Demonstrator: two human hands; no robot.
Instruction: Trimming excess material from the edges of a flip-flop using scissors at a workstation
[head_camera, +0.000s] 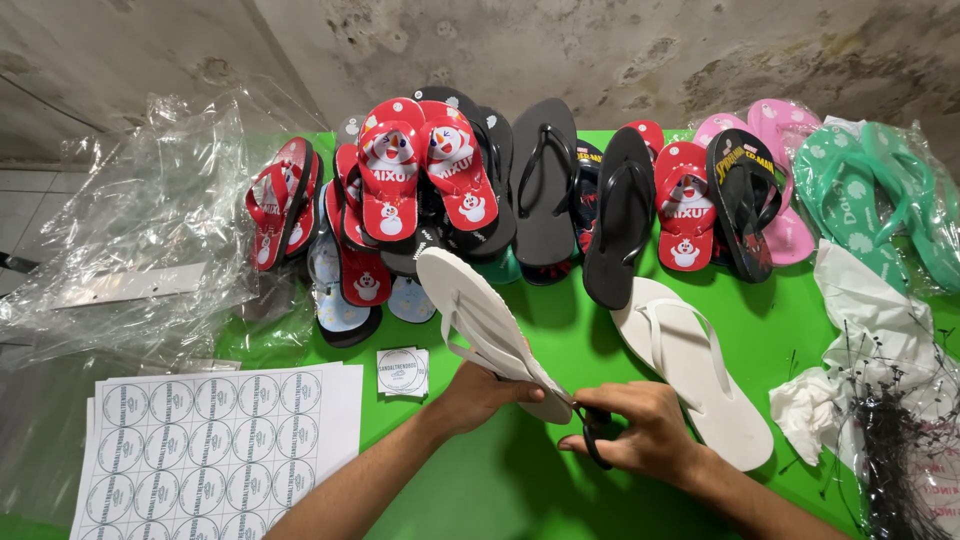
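Head view: hands (560, 415) on white flip-flop (485, 325) and black scissors (595, 430).

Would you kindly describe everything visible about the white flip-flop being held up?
The white flip-flop is plain, foam-like, with a thin white strap. It is tilted on edge above the green table, toe up-left, heel down-right. The left hand grips it from below; the right hand holds black-handled scissors at its heel.

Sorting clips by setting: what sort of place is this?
Probably a small flip-flop packing workshop: a green table lined with flip-flops, a sheet of round stickers, clear plastic bags, against a stained wall.
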